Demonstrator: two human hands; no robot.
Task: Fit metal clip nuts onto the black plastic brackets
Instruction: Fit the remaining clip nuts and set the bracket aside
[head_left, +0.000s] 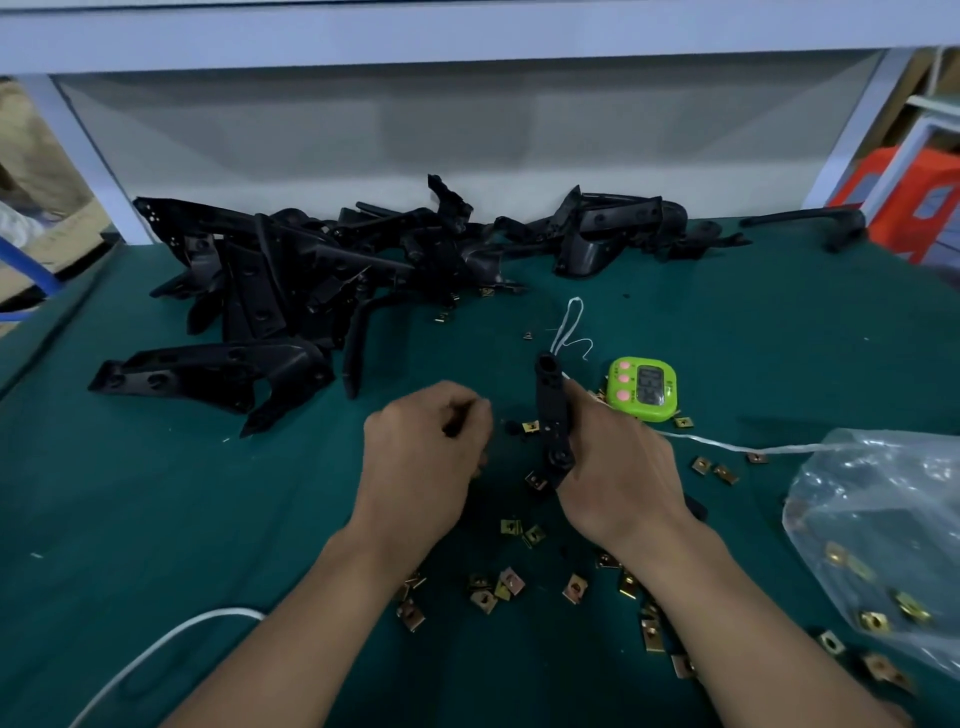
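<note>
- Gripping the black bracket (551, 410) upright, the right hand (618, 467) is wrapped round its lower half, and the upper end stands free above the grip.
- Just left of that grip, the left hand (421, 457) is curled tight; I cannot tell whether it pinches anything.
- A nut pushed on crooked could jam or spring away, since only one hand steadies the bracket.
- Loose clip nuts (511, 581) lie scattered nearer the person than the grip, and a wrist could sweep them off.
- Well right of the grip, a clear plastic bag (883, 499) holds more nuts.
- Beyond the grip lies a pile of brackets (270, 280).
</note>
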